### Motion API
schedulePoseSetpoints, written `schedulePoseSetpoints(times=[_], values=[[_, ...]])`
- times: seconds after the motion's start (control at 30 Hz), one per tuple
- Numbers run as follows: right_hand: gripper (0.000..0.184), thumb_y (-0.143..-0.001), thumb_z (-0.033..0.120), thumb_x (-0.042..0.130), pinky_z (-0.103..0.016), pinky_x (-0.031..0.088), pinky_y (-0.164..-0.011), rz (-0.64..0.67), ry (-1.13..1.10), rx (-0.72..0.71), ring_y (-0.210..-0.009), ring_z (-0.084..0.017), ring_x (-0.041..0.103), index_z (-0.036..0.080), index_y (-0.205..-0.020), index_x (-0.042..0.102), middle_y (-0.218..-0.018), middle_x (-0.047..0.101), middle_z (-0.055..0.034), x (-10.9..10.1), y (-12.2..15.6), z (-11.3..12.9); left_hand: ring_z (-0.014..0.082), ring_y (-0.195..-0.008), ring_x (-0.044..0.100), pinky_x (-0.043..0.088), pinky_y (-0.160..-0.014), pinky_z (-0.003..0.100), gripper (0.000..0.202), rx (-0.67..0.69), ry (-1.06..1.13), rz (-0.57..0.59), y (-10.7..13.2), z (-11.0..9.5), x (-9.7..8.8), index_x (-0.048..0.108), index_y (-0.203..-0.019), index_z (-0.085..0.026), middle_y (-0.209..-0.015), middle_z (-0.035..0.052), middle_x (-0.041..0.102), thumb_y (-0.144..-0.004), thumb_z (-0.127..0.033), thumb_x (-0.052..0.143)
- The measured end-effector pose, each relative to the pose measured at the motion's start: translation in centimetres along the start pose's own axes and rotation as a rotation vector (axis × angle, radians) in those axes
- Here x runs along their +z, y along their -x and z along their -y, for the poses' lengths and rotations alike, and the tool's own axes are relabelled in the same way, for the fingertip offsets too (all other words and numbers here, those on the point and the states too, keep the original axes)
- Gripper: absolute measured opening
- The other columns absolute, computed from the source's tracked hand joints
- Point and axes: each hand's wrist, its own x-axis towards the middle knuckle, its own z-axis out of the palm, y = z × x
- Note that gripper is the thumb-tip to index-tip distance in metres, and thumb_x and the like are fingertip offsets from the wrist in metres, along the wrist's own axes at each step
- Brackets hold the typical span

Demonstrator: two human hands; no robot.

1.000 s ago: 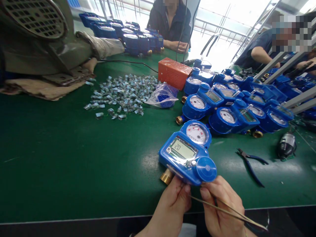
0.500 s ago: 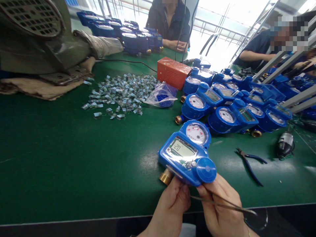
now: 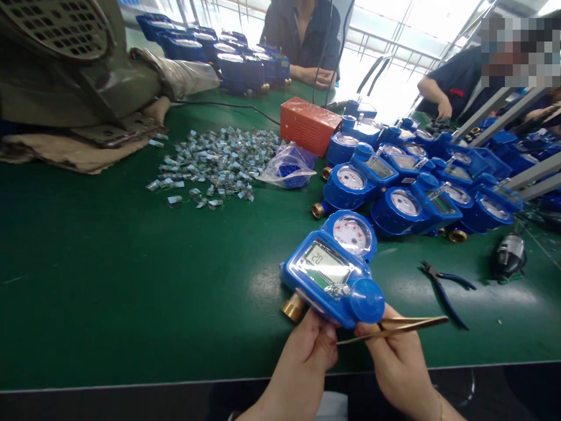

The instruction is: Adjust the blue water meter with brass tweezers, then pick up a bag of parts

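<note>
A blue water meter [image 3: 322,266] with a round dial and a lit display reading 20 sits tilted over the near part of the table. Under its near edge, my left hand [image 3: 307,348] is closed on it, the fingertips partly hidden by the casing. Brass-coloured tweezers [image 3: 414,323] lie in the closed fingers of my right hand [image 3: 397,356], which also touches the meter beneath its round blue cap. One tweezer arm reaches left towards my left thumb; whether its tip grips anything I cannot tell.
Blue-handled cutters [image 3: 447,292] and a black-and-silver tool [image 3: 508,257] lie right. Behind are several more meters [image 3: 403,204], an orange box [image 3: 309,126], a bag of blue bits [image 3: 289,166] and small tagged parts [image 3: 219,161]. A blower [image 3: 79,76] stands left; two people sit beyond.
The tweezers have swung in my right hand, their back end now higher and pointing right. The meter and my left hand stay nearly in place. The right-hand co-worker's arm has moved.
</note>
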Motion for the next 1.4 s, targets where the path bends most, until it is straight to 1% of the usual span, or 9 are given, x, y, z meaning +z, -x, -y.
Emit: schedulePoseSetpoints(times=[0.2,0.3,0.5,0.6,0.7,0.77,1.07,1.23,1.4], values=[[0.023,-0.088,0.027,0.051,-0.020,0.040,-0.053,0.034,-0.194,0.114,-0.057,-0.010,0.044,0.015,-0.068,0.053,-0.063,0.049,0.0013,-0.4,-0.2,-1.5,0.0085,-0.057,0.030,0.027,-0.053,0.025,0.027,0.019,-0.058,-0.013,-0.1,0.0,0.3,0.046,-0.099,-0.018,-0.069,-0.0037,0.035,-0.091,-0.042,0.039],[0.025,-0.088,0.026,0.051,-0.019,0.041,-0.055,0.037,-0.256,0.145,-0.057,-0.009,0.045,0.015,-0.066,0.054,-0.063,0.050,0.0021,-0.6,-0.7,-1.6,0.0087,-0.057,0.031,0.028,-0.053,0.024,0.027,0.017,-0.091,-0.017,0.0,0.0,0.3,0.046,-0.095,-0.018,-0.068,-0.0039,0.035,-0.091,-0.043,0.038],[0.029,-0.089,0.029,0.050,-0.019,0.041,-0.051,0.074,-0.248,0.133,-0.055,-0.009,0.047,0.015,-0.063,0.054,-0.059,0.049,0.0017,-0.4,-0.6,-1.2,0.0095,-0.059,0.030,0.028,-0.055,0.025,0.029,0.011,-0.115,-0.041,0.1,-0.5,0.6,0.045,-0.105,-0.018,-0.074,-0.0017,0.039,-0.091,-0.043,0.039],[0.020,-0.089,0.023,0.048,-0.020,0.041,-0.050,-0.017,-0.112,0.027,-0.056,-0.011,0.049,0.016,-0.071,0.056,-0.062,0.052,0.0004,-0.3,0.1,-0.9,0.0094,-0.057,0.029,0.026,-0.052,0.025,0.028,0.018,-0.108,-0.040,0.0,-0.3,0.5,0.046,-0.098,-0.018,-0.070,-0.0027,0.037,-0.090,-0.044,0.040],[0.013,-0.086,0.014,0.049,-0.025,0.045,-0.059,-0.083,0.092,-0.170,-0.060,-0.013,0.052,0.017,-0.077,0.056,-0.064,0.055,-0.0001,-0.2,0.7,-0.6,0.0092,-0.057,0.028,0.025,-0.052,0.025,0.026,0.019,-0.089,-0.034,-0.1,0.0,0.4,0.045,-0.092,-0.018,-0.068,-0.0034,0.035,-0.090,-0.044,0.040],[0.011,-0.085,0.011,0.049,-0.028,0.046,-0.065,-0.094,0.185,-0.242,-0.063,-0.014,0.054,0.018,-0.081,0.057,-0.068,0.058,-0.0016,-0.2,0.9,-0.5,0.0090,-0.057,0.027,0.025,-0.052,0.025,0.025,0.029,-0.079,-0.035,-0.1,0.0,0.3,0.044,-0.092,-0.018,-0.068,-0.0036,0.034,-0.091,-0.043,0.040],[0.011,-0.086,0.010,0.047,-0.027,0.045,-0.060,-0.121,0.274,-0.280,-0.066,-0.014,0.056,0.016,-0.083,0.056,-0.071,0.059,-0.0036,0.3,0.5,0.0,0.0092,-0.057,0.026,0.024,-0.051,0.025,0.024,0.040,-0.097,-0.018,0.1,-0.4,0.5,0.042,-0.097,-0.019,-0.068,-0.0040,0.031,-0.091,-0.042,0.038],[0.011,-0.085,0.010,0.047,-0.028,0.047,-0.065,-0.109,0.303,-0.303,-0.071,-0.016,0.058,0.017,-0.086,0.055,-0.068,0.057,-0.0025,0.3,0.6,0.2,0.0096,-0.057,0.025,0.023,-0.051,0.025,0.026,0.038,-0.098,-0.018,0.0,-0.2,0.3,0.044,-0.098,-0.019,-0.071,-0.0028,0.033,-0.091,-0.043,0.038],[0.011,-0.085,0.009,0.045,-0.026,0.044,-0.054,-0.138,0.394,-0.426,-0.063,-0.016,0.056,0.015,-0.088,0.055,-0.065,0.057,-0.0042,0.6,0.3,0.5,0.0099,-0.059,0.031,0.029,-0.054,0.025,0.031,0.020,-0.028,-0.073,0.1,-0.3,0.5,0.048,-0.103,-0.019,-0.076,0.0003,0.044,-0.085,-0.045,0.050]])
